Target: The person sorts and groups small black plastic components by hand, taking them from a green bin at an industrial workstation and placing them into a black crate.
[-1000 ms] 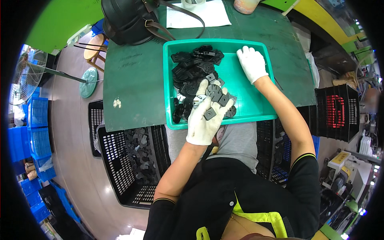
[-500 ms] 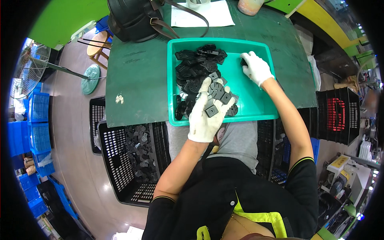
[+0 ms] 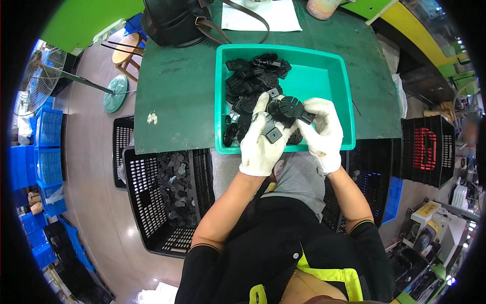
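Observation:
My left hand point(image 3: 259, 147), in a white glove, is closed around several dark plastic pieces. One of them, a dark grey piece with a square, holed end point(image 3: 273, 134), lies across the fingers. At its fingertips is a round, slotted black plastic piece point(image 3: 289, 108). My right hand point(image 3: 325, 137), also gloved, pinches this piece by its tab from the right. Both hands are over the near side of a green tray point(image 3: 324, 76). A heap of similar black plastic pieces point(image 3: 248, 81) fills the tray's left part, partly hidden by my left hand.
The tray stands on a dark green table point(image 3: 174, 101). A black bag point(image 3: 174, 23), white paper point(image 3: 283, 17) and a stained cup point(image 3: 321, 7) are at the far side. Black crates point(image 3: 147, 202) holding more pieces stand below the near edge. A fan point(image 3: 43, 83) is at the left.
My right hand has come from the tray's right side to my left hand, and now grips the round black piece there. The left hand stays nearly in place.

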